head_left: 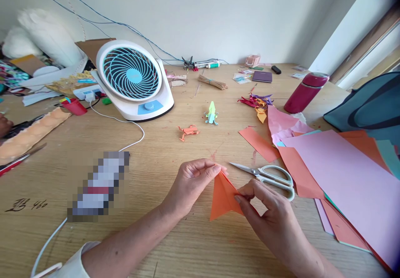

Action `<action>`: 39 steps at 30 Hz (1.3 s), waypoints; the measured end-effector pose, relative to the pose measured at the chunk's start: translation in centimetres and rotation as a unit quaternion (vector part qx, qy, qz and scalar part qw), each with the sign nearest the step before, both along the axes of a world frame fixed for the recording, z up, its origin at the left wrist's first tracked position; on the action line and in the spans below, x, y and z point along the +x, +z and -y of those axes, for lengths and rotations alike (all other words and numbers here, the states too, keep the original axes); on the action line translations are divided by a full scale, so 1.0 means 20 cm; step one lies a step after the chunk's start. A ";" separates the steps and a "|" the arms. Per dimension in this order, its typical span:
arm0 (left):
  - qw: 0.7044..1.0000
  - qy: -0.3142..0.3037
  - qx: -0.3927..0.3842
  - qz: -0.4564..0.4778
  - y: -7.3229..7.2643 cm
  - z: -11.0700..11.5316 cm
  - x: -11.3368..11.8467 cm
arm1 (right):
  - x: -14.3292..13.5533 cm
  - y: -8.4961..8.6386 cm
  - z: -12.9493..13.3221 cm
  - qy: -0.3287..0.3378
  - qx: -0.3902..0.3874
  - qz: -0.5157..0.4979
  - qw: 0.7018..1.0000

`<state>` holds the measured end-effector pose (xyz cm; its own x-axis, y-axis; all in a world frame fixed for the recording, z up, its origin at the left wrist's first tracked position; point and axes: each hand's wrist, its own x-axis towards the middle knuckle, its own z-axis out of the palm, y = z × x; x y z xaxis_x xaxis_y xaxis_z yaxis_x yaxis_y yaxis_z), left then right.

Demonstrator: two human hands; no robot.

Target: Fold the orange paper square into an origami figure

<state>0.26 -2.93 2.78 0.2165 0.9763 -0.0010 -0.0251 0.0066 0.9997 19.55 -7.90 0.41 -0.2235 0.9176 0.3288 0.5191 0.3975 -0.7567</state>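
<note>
A folded piece of orange paper (222, 199) is held between my two hands above the wooden table. My left hand (195, 182) pinches its top corner between thumb and fingers. On the paper's right edge, my right hand (268, 207) has a grip with thumb and forefinger. White-handled scissors (275, 177) lie just behind my right hand, blades pointing left. Beyond my hands stand an orange folded paper figure (188, 132) and a green and blue one (211, 114).
Sheets of pink and orange paper (340, 174) are piled at the right. A fan (134, 78), a magenta bottle (306, 92) and a blue bag (368, 107) stand farther back. A blurred-out phone-like device (100, 186) lies left. Another person's hand (4, 125) shows at the left edge.
</note>
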 end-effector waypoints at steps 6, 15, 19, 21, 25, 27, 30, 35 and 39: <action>0.997 0.011 -0.052 0.055 -0.01 0.01 0.01 | -0.01 0.02 -0.01 0.004 -0.031 -0.008 0.999; 0.996 0.036 -0.052 0.056 -0.04 0.03 0.04 | -0.03 0.03 0.00 0.011 -0.072 -0.033 0.997; 0.999 0.043 -0.009 0.014 -0.05 0.03 0.05 | -0.03 0.03 0.00 0.010 -0.084 -0.038 0.996; 0.999 0.041 -0.003 0.009 -0.05 0.02 0.05 | -0.03 0.02 0.00 0.013 -0.091 -0.043 0.995; 1.000 0.031 -0.001 0.000 -0.06 0.02 0.04 | -0.03 0.02 -0.01 0.014 -0.097 -0.051 0.994; 0.999 0.037 0.000 -0.014 -0.07 0.02 0.03 | -0.04 0.02 -0.01 0.016 -0.097 -0.051 0.994; 0.998 0.056 0.002 -0.033 -0.08 0.04 0.05 | -0.04 0.02 0.00 0.022 -0.095 -0.046 0.994; 0.991 0.089 0.038 -0.092 -0.08 0.05 0.11 | -0.06 0.01 0.00 0.035 -0.113 -0.053 0.992; 0.976 0.091 0.110 -0.166 -0.10 0.03 0.15 | -0.07 0.00 -0.01 0.030 -0.126 -0.056 0.990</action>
<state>3.20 -3.57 0.86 0.0625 0.9832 0.1714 0.3194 -0.1824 0.9299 18.10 -7.74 0.34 -0.2552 0.9598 0.1164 0.4083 0.2161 -0.8869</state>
